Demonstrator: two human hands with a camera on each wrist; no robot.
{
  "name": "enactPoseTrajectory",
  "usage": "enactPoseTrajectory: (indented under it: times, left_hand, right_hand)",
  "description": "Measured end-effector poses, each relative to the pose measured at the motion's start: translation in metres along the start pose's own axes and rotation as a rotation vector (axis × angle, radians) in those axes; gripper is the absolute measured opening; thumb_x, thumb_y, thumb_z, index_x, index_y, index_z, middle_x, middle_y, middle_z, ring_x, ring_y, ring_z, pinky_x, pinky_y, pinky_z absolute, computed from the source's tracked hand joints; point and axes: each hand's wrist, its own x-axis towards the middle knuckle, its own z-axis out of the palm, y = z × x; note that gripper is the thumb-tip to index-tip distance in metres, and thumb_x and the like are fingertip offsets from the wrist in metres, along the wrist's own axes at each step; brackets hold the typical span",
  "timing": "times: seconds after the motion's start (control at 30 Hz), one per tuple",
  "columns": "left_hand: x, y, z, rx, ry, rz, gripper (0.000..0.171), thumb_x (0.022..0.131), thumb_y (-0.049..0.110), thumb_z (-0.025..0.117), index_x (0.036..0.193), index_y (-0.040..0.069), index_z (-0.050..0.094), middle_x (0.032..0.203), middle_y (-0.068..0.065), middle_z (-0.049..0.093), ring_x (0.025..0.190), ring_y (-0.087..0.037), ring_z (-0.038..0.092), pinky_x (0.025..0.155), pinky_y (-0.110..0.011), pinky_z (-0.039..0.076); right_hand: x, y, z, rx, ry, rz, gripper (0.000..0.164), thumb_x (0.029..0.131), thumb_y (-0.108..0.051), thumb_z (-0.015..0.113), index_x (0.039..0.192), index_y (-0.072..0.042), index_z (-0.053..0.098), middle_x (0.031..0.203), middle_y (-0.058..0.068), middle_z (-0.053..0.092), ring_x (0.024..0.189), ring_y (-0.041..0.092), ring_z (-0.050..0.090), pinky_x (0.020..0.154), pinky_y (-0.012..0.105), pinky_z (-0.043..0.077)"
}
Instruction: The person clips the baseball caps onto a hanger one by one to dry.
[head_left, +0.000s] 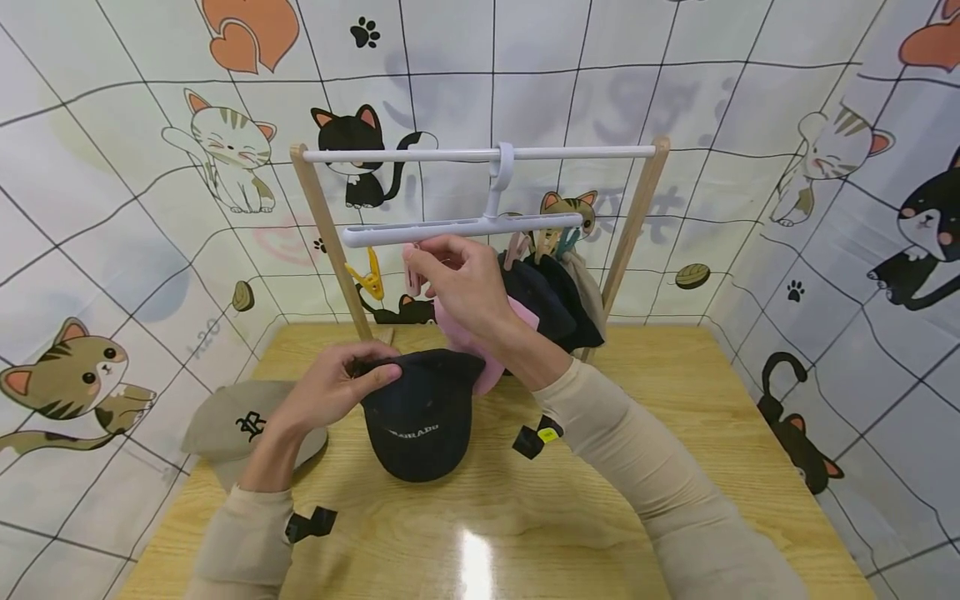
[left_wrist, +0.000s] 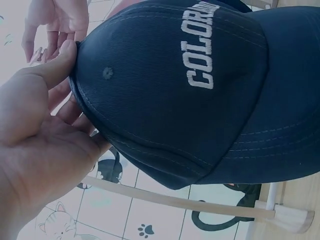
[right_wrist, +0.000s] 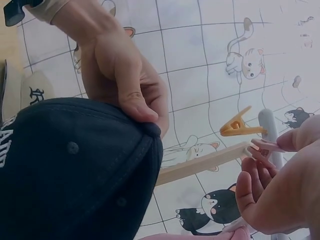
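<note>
In the head view, my left hand (head_left: pixel 326 387) pinches the top edge of a dark baseball cap (head_left: pixel 420 417), thumb outside and fingers behind. White lettering beginning "COLORA" runs above the brim in the left wrist view, and the brim hangs downward in the head view. My right hand (head_left: pixel 472 287) is raised just below the white hanger bar (head_left: pixel 465 227), pinching a pink clothespin (head_left: pixel 412 271). Left of it, a yellow clothespin (head_left: pixel 371 277) dangles from the bar. Behind my right wrist hangs a pink cap (head_left: pixel 491 375), partly hidden.
A wooden-post rack with a white rail (head_left: pixel 405 156) carries the hanger. On its right side hang dark caps (head_left: pixel 551 304) and a beige one (head_left: pixel 587 279) by clothespins. A beige cap (head_left: pixel 217 429) lies on the wooden table (head_left: pixel 600 533), left of my left arm.
</note>
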Motion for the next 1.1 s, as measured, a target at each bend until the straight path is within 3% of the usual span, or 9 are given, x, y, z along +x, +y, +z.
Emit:
enactPoseTrajectory:
  times: [0.2,0.33,0.57,0.77,1.0,1.1]
  left_hand:
    - [0.010,-0.004,0.004,-0.019,0.040,-0.003,0.018,0.110,0.011,0.073,0.126,0.007,0.081,0.124,-0.013,0.080,0.095,-0.010,0.069,0.081,-0.027,0.057]
    - [0.014,-0.004,0.006,-0.052,0.041,-0.010,0.021,0.112,0.012,0.070,0.130,0.006,0.078,0.129,-0.014,0.078,0.104,-0.011,0.070,0.088,-0.026,0.058]
    - [0.018,-0.002,0.009,-0.123,0.068,-0.020,0.023,0.114,0.018,0.067,0.132,0.009,0.078,0.126,-0.009,0.077,0.109,-0.012,0.071,0.095,-0.024,0.058]
    - [0.022,0.000,0.011,-0.139,0.102,-0.001,0.022,0.112,0.014,0.071,0.131,0.006,0.079,0.119,-0.004,0.078,0.103,-0.011,0.073,0.090,-0.024,0.059]
    - [0.024,0.001,0.012,-0.164,0.122,0.037,0.019,0.108,0.006,0.074,0.126,0.001,0.080,0.111,0.014,0.079,0.099,-0.007,0.074,0.085,-0.023,0.059]
    - [0.024,0.002,0.011,-0.185,0.117,0.057,0.018,0.108,0.004,0.075,0.125,-0.001,0.079,0.111,0.018,0.079,0.100,-0.006,0.073,0.084,-0.023,0.060]
  right_hand:
    - [0.000,0.002,0.000,0.014,-0.010,-0.004,0.023,0.109,-0.028,0.077,0.118,-0.008,0.083,0.104,0.004,0.079,0.098,0.034,0.073,0.085,0.035,0.063]
    - [0.001,0.002,0.000,0.031,-0.009,-0.010,0.022,0.108,-0.025,0.077,0.117,-0.006,0.083,0.104,0.004,0.079,0.096,0.022,0.072,0.080,0.027,0.060]
    - [0.001,0.006,-0.001,0.036,-0.018,-0.024,0.020,0.107,-0.023,0.078,0.116,-0.005,0.083,0.102,0.002,0.079,0.090,0.016,0.068,0.080,0.029,0.059]
    - [0.001,0.008,-0.003,0.039,-0.039,-0.040,0.020,0.107,-0.022,0.078,0.117,-0.005,0.082,0.102,0.003,0.077,0.087,0.019,0.068,0.080,0.027,0.058]
    - [0.002,0.011,-0.006,0.071,-0.048,-0.042,0.018,0.107,-0.018,0.078,0.116,-0.003,0.081,0.095,0.000,0.076,0.087,0.020,0.070,0.081,0.025,0.059]
    - [0.001,0.011,-0.007,0.073,-0.059,-0.046,0.018,0.108,-0.017,0.077,0.117,-0.002,0.081,0.094,0.001,0.076,0.088,0.019,0.071,0.086,0.030,0.062]
